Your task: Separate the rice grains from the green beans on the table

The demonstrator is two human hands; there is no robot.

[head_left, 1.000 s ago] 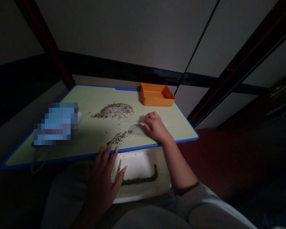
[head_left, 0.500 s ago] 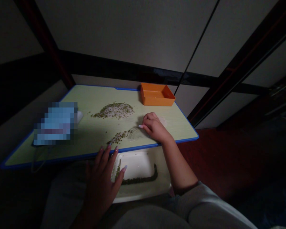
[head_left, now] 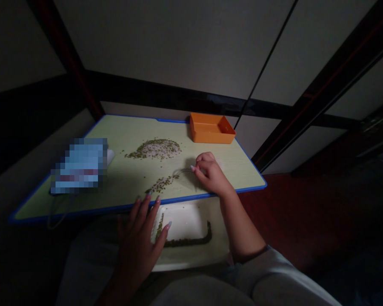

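My right hand (head_left: 209, 172) is closed over the table, its thumb and fingers pinching a clear, thin piece with a curved edge (head_left: 182, 171), partly hidden by the hand. The far end of that piece touches a small streak of green beans and pale grains (head_left: 161, 183). My left hand (head_left: 140, 238) has its fingers spread, the fingertips at the table's near edge and the thumb over the left part of a white tray (head_left: 187, 221). Green beans (head_left: 188, 242) line the tray's near and side edges.
A larger heap of green beans mixed with pale grains (head_left: 156, 148) lies mid-table. An orange box (head_left: 212, 129) stands at the back right. A blurred blue item (head_left: 81, 163) with a cord sits at the left. The table has a blue rim (head_left: 191, 198).
My right hand has tilted the clear piece up off the tabletop; it lay flatter before. My left hand has hardly moved. The whole view has shifted slightly.
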